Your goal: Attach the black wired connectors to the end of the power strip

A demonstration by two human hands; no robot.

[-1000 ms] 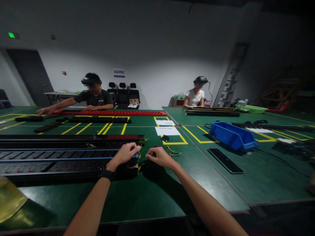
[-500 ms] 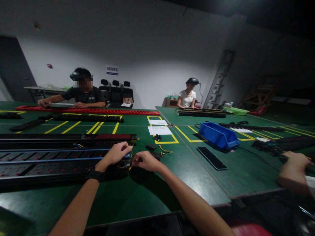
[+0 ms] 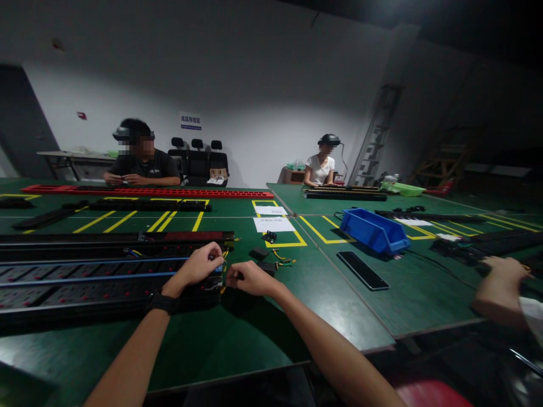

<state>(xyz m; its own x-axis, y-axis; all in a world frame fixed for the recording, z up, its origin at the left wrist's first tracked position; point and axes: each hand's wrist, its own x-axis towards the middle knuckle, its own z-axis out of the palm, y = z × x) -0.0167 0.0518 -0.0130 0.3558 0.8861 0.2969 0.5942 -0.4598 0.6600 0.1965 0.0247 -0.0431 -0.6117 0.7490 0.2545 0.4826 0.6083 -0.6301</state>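
Observation:
My left hand point(image 3: 199, 265) rests with curled fingers on the right end of a long black power strip point(image 3: 85, 282) with red switches and blue wires. Its fingertips pinch thin yellow wires point(image 3: 223, 255) at the strip's end. My right hand point(image 3: 248, 278) is closed just to the right of that end, pinching a small dark part I cannot make out. The two hands almost touch. A black watch sits on my left wrist.
Small black parts and yellow wires point(image 3: 278, 259) lie beyond my hands. A blue bin point(image 3: 373, 230) and a flat black plate point(image 3: 362, 270) sit to the right. Two people sit across the green table point(image 3: 237, 333). Another person's hand point(image 3: 500, 282) is at the far right.
My right hand moved left toward the strip's end and closed near my left hand. The view turned to the right, bringing another person's hand into sight. The far-left person drew both hands in.

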